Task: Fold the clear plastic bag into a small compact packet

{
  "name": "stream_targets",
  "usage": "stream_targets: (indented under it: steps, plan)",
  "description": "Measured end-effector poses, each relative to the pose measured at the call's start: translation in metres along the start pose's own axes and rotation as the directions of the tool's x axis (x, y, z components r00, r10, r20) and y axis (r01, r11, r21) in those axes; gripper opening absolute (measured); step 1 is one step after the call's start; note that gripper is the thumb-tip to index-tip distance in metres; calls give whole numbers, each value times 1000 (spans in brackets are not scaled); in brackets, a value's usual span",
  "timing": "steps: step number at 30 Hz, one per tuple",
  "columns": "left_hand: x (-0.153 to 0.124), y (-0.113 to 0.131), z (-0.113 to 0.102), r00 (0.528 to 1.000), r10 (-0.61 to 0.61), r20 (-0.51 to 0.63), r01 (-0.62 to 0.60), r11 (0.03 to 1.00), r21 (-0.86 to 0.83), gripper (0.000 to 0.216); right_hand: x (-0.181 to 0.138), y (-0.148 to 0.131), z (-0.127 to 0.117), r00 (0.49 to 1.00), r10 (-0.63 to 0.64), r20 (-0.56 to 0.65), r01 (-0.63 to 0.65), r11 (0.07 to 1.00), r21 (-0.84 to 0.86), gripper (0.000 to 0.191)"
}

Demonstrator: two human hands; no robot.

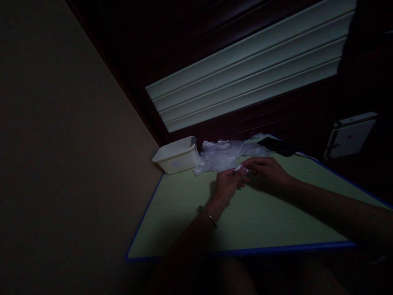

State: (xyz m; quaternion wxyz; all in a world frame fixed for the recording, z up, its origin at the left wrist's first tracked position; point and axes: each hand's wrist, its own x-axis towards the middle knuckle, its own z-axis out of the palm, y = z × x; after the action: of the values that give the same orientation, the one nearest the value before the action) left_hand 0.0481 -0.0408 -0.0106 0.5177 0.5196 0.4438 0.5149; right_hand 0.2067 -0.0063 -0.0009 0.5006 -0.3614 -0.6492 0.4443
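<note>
Over the middle of a pale green table [184,217], both hands meet at a small piece of clear plastic, which looks like a little bag [238,168]. My left hand [227,186], with a thin bracelet on its wrist, is closed on the plastic from the left. From the right, my right hand [266,170] pinches its other side between thumb and fingers. The dim light hides what, if anything, lies inside. Just beyond my hands is a loose heap of clear plastic bags [219,155].
A white plastic bin [178,157] stands at the back left, beside the wall [76,164]. Dark objects [278,145] lie at the back right, near a cable [307,156]. Blue edging [276,249] borders the table. A white box [351,137] is farther right, and a slatted panel [254,65] rises behind.
</note>
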Motion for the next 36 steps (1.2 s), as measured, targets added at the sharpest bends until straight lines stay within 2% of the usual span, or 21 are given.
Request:
stream_targets:
  steps: [2, 7, 12, 20, 26, 31, 34, 36]
  plan:
    - [-1, 1, 1, 1000, -25, -7, 25, 1000, -8, 41, 0, 0, 0, 1000, -10, 10, 11, 1000, -13, 30]
    - [-3, 5, 3, 997, -70, -12, 70, 997, 14, 33, 2, 3, -2, 998, 34, -57, -35, 999, -23, 29]
    - [-2, 2, 1, 998, -59, -12, 58, 998, -21, 30, 4, 6, -2, 988, 83, -129, -79, 996, 37, 28]
    - [-1, 2, -2, 997, -64, -41, 61, 996, -68, 25, 5, 7, -1, 976, 137, -170, -125, 989, 75, 28]
    - [-1, 7, -12, 997, -38, -61, 36, 999, -36, 27, 8, 12, -4, 958, 184, -222, -156, 978, 138, 34]
    - [8, 21, -35, 996, -27, -82, 25, 1000, -15, 28, 6, 13, -4, 955, 211, -208, -196, 976, 89, 34]
    - [20, 45, -64, 993, 13, -121, -12, 1000, 11, 27, 4, 15, -3, 963, 205, -173, -197, 978, 66, 34]
    - [29, 68, -90, 992, 26, -126, -14, 996, 91, 25, 4, 17, -3, 968, 203, -147, -197, 979, 59, 34]
